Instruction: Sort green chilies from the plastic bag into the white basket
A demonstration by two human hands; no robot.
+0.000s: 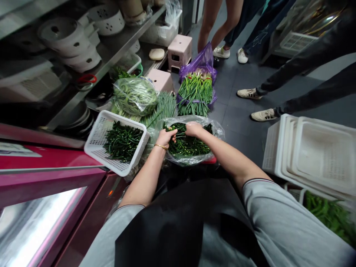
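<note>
A clear plastic bag [191, 161] lies open in front of me, filled with dark green vegetable stalks [191, 147]. Over its left side, my left hand [166, 137] is closed round a few of these stalks, whose ends show above the thumb. My right hand [194, 129] is closed in a fist over the middle of the bag; its fingers are turned away, so what they grip is hidden. To the left, a white perforated basket [96, 151] is tilted and holds a heap of similar dark green pieces [124, 141].
Beyond the bag, spring onions [196, 91] lie in a purple bag [204, 59]. Left of them are a bagged green vegetable [136, 96] and pink stools [180, 48]. Stacked white baskets [322, 152] stand right. Other people's legs [306, 55] are on the floor behind. Shelving [111, 55] runs left.
</note>
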